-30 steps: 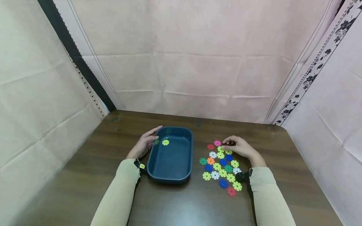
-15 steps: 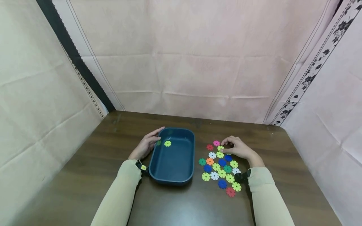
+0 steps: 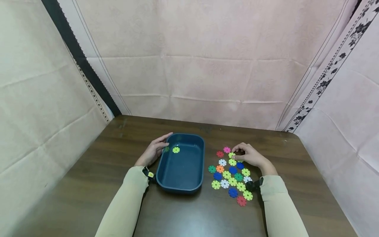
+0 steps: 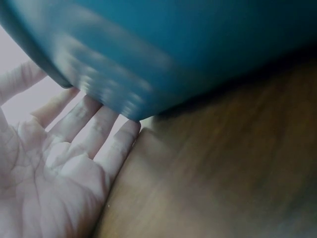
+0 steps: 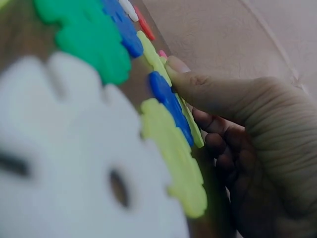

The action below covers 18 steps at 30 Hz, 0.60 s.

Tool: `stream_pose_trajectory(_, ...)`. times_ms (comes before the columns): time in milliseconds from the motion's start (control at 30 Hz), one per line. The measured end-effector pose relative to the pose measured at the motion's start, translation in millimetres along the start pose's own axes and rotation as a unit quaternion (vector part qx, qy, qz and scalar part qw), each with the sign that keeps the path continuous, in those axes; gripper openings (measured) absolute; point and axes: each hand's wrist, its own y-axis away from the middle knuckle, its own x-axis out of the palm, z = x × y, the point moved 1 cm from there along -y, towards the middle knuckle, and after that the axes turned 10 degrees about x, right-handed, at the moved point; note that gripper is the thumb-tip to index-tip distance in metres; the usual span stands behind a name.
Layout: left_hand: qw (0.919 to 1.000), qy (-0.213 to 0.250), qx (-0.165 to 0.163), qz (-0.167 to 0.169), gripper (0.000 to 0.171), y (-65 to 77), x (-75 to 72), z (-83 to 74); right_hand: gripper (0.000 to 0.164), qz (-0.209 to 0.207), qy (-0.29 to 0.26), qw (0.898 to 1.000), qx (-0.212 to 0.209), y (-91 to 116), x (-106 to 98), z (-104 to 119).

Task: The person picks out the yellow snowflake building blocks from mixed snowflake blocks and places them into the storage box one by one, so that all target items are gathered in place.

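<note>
My left hand (image 3: 152, 151) holds the far left corner of a blue rectangular tray (image 3: 180, 190), thumb over its rim and fingers along the outer wall. In the left wrist view, the fingers (image 4: 94, 130) reach under the curved side of the tray. One yellow disc (image 3: 176, 150) and one green disc (image 3: 166, 149) lie inside it. At the far end of a spread of notched plastic discs, my right hand (image 3: 251, 155) pinches a yellow notched disc (image 3: 231, 154) between thumb and index finger. Its thumb (image 5: 208, 91) partly covers the discs behind in the right wrist view.
Several discs in yellow, blue, white, red, green, orange and pink lie right of the tray, including a red disc (image 3: 241, 201) nearest the front. The brown wooden table (image 3: 177, 217) ends at a pale cloth backdrop (image 3: 204, 82).
The tray and left hand have shifted slightly to the right. My right index finger and thumb have moved left and come around a yellow disc.
</note>
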Motion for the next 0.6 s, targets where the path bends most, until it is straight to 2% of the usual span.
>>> stream_pose_trajectory(400,0.9996,-0.013,-0.004,-0.023,0.054,3.7,0.2,2.3,0.026,0.025,-0.049,0.999,-0.004,4.8,4.0,-2.8)
stream_pose_trajectory(600,1.0,0.001,-0.004,-0.006,0.054,2.2,-4.3,0.4,0.025,0.015,-0.096,0.995,0.004,2.9,0.7,-3.7)
